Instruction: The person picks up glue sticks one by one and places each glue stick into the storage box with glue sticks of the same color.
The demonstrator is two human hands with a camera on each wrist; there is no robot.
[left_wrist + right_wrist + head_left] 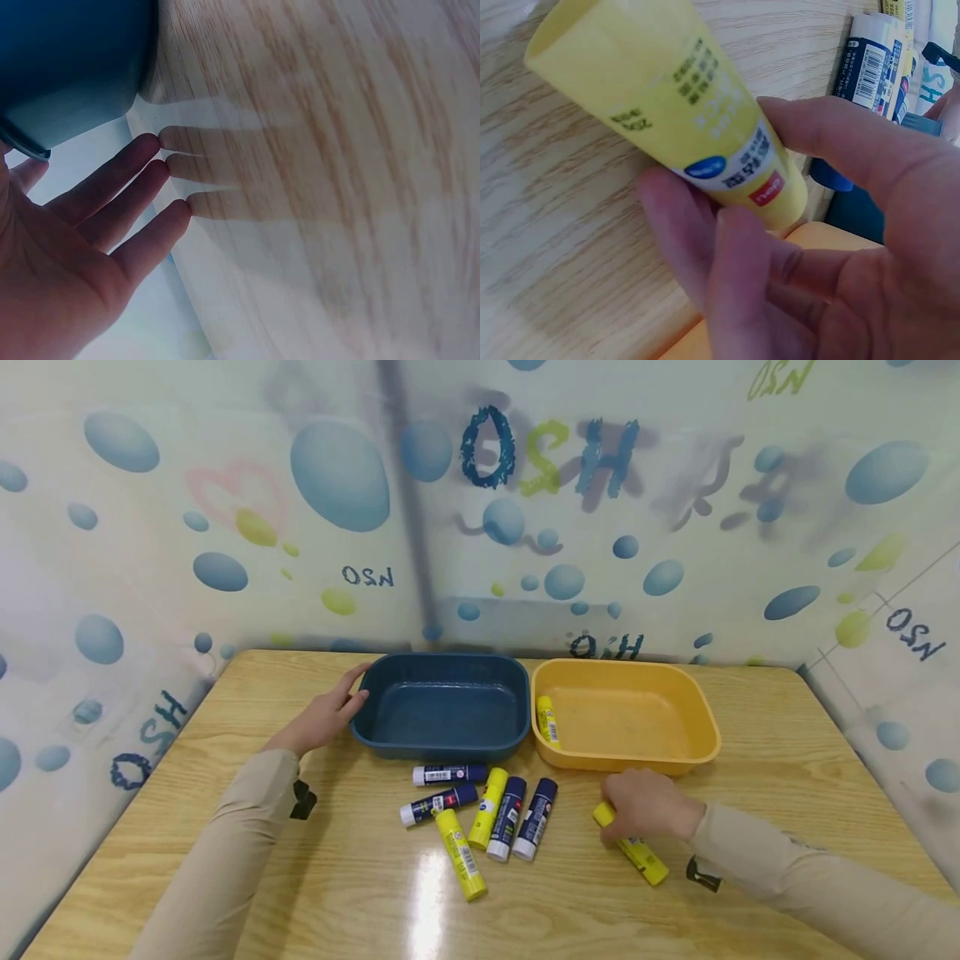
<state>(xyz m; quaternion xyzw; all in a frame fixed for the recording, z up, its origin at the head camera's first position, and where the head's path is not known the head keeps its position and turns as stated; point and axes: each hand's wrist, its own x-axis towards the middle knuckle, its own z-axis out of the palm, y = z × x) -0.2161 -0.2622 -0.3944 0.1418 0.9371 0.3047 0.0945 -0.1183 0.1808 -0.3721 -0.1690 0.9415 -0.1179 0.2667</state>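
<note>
My right hand [648,806] grips a yellow glue stick [705,127] between thumb and fingers, low over the table in front of the yellow bin [622,762]. In the right wrist view its label faces the camera. At the left end of the dark blue bin [442,752], my left hand [322,714] has its thumb at the rim, while the left wrist view shows the other fingers spread and fairly straight, fingertips close to the tabletop. Inside the yellow bin, another yellow glue stick [548,723] leans along the left wall. The blue bin holds nothing.
Before the blue bin lie several navy glue sticks with white ends, such as a navy glue stick [536,819], and two yellow ones, a nearer yellow glue stick [461,855] and a farther yellow glue stick [488,808]. A patterned curtain [525,568] hangs behind the wooden table [337,893].
</note>
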